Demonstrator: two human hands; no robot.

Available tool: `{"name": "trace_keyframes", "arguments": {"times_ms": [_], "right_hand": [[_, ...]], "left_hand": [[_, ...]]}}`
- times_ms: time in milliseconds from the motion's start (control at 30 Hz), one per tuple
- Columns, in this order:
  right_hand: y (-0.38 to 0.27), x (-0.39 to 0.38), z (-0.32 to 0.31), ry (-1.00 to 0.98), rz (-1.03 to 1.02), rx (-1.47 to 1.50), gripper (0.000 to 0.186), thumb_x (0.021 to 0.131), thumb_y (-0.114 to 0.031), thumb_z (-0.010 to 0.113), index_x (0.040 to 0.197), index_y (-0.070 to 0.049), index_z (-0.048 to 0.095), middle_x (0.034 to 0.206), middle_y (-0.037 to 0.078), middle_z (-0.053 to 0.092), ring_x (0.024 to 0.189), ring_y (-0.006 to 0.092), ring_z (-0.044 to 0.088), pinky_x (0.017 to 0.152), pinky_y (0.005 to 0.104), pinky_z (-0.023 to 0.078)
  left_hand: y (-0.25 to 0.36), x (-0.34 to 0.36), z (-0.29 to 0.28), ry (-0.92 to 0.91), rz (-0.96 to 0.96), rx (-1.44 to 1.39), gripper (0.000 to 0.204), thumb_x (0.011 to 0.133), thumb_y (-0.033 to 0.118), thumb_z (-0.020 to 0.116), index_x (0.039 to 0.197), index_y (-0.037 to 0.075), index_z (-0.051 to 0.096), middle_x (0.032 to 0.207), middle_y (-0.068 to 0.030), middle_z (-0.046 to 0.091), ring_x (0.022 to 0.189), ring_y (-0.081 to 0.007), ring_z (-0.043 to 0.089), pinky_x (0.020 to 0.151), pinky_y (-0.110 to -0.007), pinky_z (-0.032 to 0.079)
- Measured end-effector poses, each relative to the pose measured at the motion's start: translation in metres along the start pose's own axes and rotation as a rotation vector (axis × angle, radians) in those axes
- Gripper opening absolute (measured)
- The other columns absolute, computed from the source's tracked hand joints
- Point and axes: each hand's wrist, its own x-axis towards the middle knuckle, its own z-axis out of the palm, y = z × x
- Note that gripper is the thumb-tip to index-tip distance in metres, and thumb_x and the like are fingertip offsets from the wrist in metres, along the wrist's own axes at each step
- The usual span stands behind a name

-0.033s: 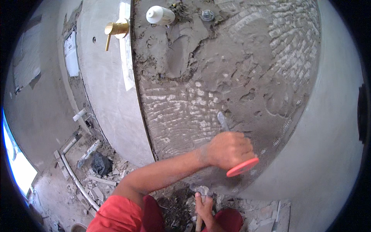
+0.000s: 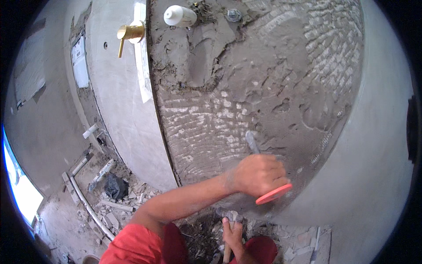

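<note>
My left hand is closed around a chisel with an orange-red hand guard. The chisel slants up and to the left, its blade end at the rough grey wall, beside a ridged, whitish-scored patch. My fist hides most of the shaft. Lower down, between my knees, my right hand grips a hammer by its wooden handle. The grey hammer head shows just above that hand, apart from the chisel.
A brass mixer tap juts from the smooth wall panel at left. A white cylindrical fitting sticks out above the rough area. Rubble, a white pipe and a black plastic bag lie on the floor at lower left.
My left hand and the chisel sit slightly lower against the wall. The right hand with the hammer has hardly moved.
</note>
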Motion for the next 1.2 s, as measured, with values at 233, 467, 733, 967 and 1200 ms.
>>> {"name": "trace_keyframes", "arguments": {"times_ms": [233,467,733,967,1200], "right_hand": [[-0.046,-0.002,0.002,0.049,-0.132,-0.027,0.042,0.095,-0.027,0.063,0.062,-0.002,0.057,0.051,0.002,0.053,0.042,0.015,0.051,0.044,0.0358,0.04],[-0.024,-0.001,-0.001,0.023,-0.078,-0.112,0.03,0.094,-0.021,0.062,0.07,-0.003,0.057,0.055,0.0,0.053,0.044,0.0112,0.05,0.041,0.0329,0.039],[-0.036,0.001,-0.014,0.224,0.006,0.213,0.014,0.096,-0.019,0.056,0.088,-0.007,0.054,0.062,-0.001,0.053,0.044,0.0081,0.049,0.037,0.0252,0.038],[-0.06,0.018,-0.026,0.467,-0.083,0.347,0.029,0.102,-0.028,0.05,0.089,-0.003,0.054,0.07,0.004,0.059,0.051,0.01,0.053,0.043,0.0276,0.042],[-0.094,0.012,-0.028,0.418,-0.025,0.428,0.031,0.102,-0.036,0.043,0.09,-0.008,0.052,0.064,0.001,0.051,0.042,0.0084,0.045,0.035,0.025,0.036]], "left_hand": [[0.061,-0.124,0.025,0.054,-0.46,-0.135,0.036,0.054,0.021,0.075,0.084,0.003,0.068,0.081,-0.0106,0.067,0.072,-0.0281,0.066,0.062,-0.038,0.054],[0.12,-0.192,0.024,0.041,-0.963,-0.217,0.03,0.063,0.017,0.08,0.085,0.003,0.066,0.079,-0.0136,0.064,0.071,-0.0344,0.063,0.064,-0.04,0.052],[0.134,-0.182,0.025,0.0,-1.123,-0.534,0.035,0.069,0.013,0.076,0.098,0.003,0.061,0.095,-0.0149,0.055,0.096,-0.0353,0.054,0.09,-0.044,0.043],[0.134,-0.185,0.041,0.116,-0.887,-0.544,0.04,0.066,0.019,0.076,0.101,0.005,0.061,0.098,-0.0117,0.052,0.101,-0.0325,0.051,0.091,-0.042,0.04],[0.112,-0.16,0.058,0.298,-0.826,-0.618,0.037,0.073,0.022,0.073,0.102,0.003,0.06,0.1,-0.0088,0.053,0.104,-0.0292,0.052,0.097,-0.043,0.038]]}}
